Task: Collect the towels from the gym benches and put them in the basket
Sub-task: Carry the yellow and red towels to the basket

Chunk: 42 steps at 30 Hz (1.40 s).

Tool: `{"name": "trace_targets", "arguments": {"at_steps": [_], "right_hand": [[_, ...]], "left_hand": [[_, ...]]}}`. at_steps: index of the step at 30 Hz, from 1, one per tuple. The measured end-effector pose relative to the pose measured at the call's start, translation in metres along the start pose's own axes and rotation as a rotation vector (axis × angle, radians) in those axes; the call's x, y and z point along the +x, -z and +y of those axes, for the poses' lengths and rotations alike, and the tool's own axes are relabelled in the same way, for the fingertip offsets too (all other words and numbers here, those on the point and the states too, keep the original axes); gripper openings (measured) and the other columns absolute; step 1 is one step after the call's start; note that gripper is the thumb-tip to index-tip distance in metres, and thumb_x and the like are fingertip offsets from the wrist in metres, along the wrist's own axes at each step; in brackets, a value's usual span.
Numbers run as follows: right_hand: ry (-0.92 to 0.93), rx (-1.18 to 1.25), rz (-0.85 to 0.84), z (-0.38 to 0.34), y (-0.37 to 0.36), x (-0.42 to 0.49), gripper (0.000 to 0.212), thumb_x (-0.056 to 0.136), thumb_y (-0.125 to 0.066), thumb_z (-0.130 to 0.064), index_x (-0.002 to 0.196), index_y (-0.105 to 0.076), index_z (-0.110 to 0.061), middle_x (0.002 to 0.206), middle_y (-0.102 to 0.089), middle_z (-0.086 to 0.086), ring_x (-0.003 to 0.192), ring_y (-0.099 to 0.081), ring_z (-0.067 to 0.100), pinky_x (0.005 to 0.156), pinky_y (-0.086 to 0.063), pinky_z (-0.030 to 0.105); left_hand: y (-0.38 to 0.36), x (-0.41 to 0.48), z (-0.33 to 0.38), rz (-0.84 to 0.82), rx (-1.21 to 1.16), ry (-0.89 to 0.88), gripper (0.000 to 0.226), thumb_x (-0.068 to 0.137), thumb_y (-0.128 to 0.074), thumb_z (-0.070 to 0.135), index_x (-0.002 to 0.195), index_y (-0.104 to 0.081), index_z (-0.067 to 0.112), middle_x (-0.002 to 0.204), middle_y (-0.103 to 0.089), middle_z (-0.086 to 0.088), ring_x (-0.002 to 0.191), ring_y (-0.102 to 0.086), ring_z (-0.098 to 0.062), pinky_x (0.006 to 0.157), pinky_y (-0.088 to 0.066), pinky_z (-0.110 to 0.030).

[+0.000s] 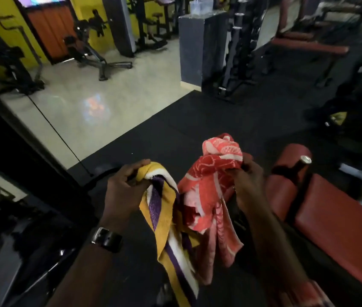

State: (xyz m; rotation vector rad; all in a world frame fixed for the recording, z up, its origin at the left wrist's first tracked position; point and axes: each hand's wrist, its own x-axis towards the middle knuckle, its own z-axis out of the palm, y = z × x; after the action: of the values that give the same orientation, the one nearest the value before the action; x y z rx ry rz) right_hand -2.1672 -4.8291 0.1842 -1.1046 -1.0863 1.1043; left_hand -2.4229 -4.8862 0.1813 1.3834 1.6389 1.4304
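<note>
Standing on the dark gym floor (197, 120), we have a red bench (335, 220) just to our right with no towel on the part we can see. Our left hand (123, 185) is closed tight on a yellow and purple towel (164, 222). Our right hand (247, 182) is closed on a bunched red and white towel (211, 185). Both towels hang down, touching each other. We think we are carrying them now. No basket shows, so next we must look for it and walk there.
</note>
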Motion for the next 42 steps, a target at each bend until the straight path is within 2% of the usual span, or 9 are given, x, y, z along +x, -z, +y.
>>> {"name": "trace_targets", "arguments": {"at_steps": [3, 10, 16, 19, 22, 27, 33, 38, 42], "right_hand": [[0.011, -0.014, 0.027, 0.013, -0.028, 0.063, 0.016, 0.087, -0.07, -0.019, 0.098, -0.075, -0.03, 0.094, -0.077, -0.012, 0.088, -0.073, 0.004, 0.068, -0.055, 0.016], [-0.069, -0.095, 0.074, 0.027, -0.086, 0.222, 0.023, 0.088, -0.07, -0.019, 0.111, -0.072, -0.025, 0.107, -0.075, 0.002, 0.1, -0.072, 0.019, 0.087, -0.058, 0.044], [-0.039, -0.11, 0.234, 0.029, -0.114, 0.348, 0.023, 0.086, -0.066, -0.008, 0.096, -0.076, -0.026, 0.088, -0.077, -0.008, 0.082, -0.074, 0.01, 0.062, -0.057, 0.021], [-0.055, -0.125, 0.292, 0.038, -0.119, 0.407, 0.023, 0.085, -0.066, -0.013, 0.092, -0.076, -0.033, 0.088, -0.077, -0.008, 0.081, -0.074, 0.01, 0.062, -0.057, 0.025], [-0.058, -0.104, 0.333, 0.046, -0.124, 0.469, 0.025, 0.086, -0.067, -0.018, 0.087, -0.075, -0.042, 0.089, -0.077, -0.012, 0.083, -0.074, 0.007, 0.065, -0.059, 0.027], [-0.085, -0.041, 0.429, 0.066, -0.12, 0.589, 0.03, 0.086, -0.063, -0.007, 0.084, -0.076, -0.034, 0.082, -0.077, -0.011, 0.08, -0.074, 0.009, 0.066, -0.063, 0.03], [-0.102, -0.05, 0.481, 0.064, -0.109, 0.744, 0.029, 0.08, -0.068, -0.005, 0.086, -0.077, -0.032, 0.088, -0.078, -0.005, 0.085, -0.074, 0.013, 0.08, -0.061, 0.039], [-0.115, -0.078, 0.517, 0.062, -0.086, 0.847, 0.034, 0.082, -0.062, 0.003, 0.088, -0.075, -0.029, 0.087, -0.078, -0.004, 0.086, -0.074, 0.017, 0.082, -0.061, 0.042], [-0.11, -0.051, 0.534, 0.068, -0.062, 0.94, 0.041, 0.081, -0.058, 0.007, 0.087, -0.073, -0.03, 0.083, -0.077, -0.008, 0.082, -0.074, 0.011, 0.068, -0.06, 0.026]], "left_hand": [[-0.012, 0.072, -0.022, -0.018, -0.037, -0.028, 0.045, 0.078, -0.074, -0.005, 0.111, -0.072, 0.026, 0.116, -0.071, 0.003, 0.11, -0.067, -0.011, 0.096, -0.054, -0.035], [-0.037, 0.273, -0.043, -0.036, -0.135, -0.028, 0.05, 0.076, -0.076, 0.0, 0.102, -0.07, 0.043, 0.109, -0.072, 0.017, 0.102, -0.069, -0.004, 0.089, -0.055, -0.026], [-0.074, 0.437, -0.041, -0.112, -0.139, -0.062, 0.046, 0.077, -0.076, 0.005, 0.107, -0.069, 0.039, 0.101, -0.073, 0.021, 0.097, -0.068, 0.002, 0.084, -0.054, -0.018], [-0.106, 0.504, -0.05, -0.178, -0.099, -0.043, 0.049, 0.079, -0.076, 0.009, 0.125, -0.065, 0.024, 0.118, -0.071, 0.003, 0.108, -0.067, -0.01, 0.093, -0.053, -0.029], [-0.143, 0.571, -0.063, -0.226, -0.024, -0.061, 0.044, 0.079, -0.076, 0.011, 0.121, -0.068, 0.022, 0.115, -0.07, 0.002, 0.106, -0.067, -0.015, 0.095, -0.054, -0.036], [-0.206, 0.684, -0.071, -0.197, 0.051, -0.162, 0.04, 0.075, -0.079, 0.012, 0.09, -0.061, 0.045, 0.099, -0.061, 0.015, 0.086, -0.059, 0.009, 0.077, -0.045, -0.009], [-0.29, 0.826, -0.076, -0.256, 0.021, -0.131, 0.038, 0.078, -0.077, 0.008, 0.107, -0.068, 0.032, 0.115, -0.067, 0.004, 0.103, -0.062, -0.007, 0.082, -0.046, -0.011], [-0.371, 0.913, -0.074, -0.274, -0.021, -0.121, 0.043, 0.079, -0.075, 0.007, 0.109, -0.064, 0.036, 0.125, -0.066, -0.002, 0.116, -0.061, -0.019, 0.101, -0.049, -0.041], [-0.451, 0.99, -0.074, -0.324, -0.056, -0.167, 0.043, 0.079, -0.075, 0.003, 0.111, -0.065, 0.029, 0.126, -0.065, -0.007, 0.117, -0.061, -0.022, 0.104, -0.048, -0.044]]}}
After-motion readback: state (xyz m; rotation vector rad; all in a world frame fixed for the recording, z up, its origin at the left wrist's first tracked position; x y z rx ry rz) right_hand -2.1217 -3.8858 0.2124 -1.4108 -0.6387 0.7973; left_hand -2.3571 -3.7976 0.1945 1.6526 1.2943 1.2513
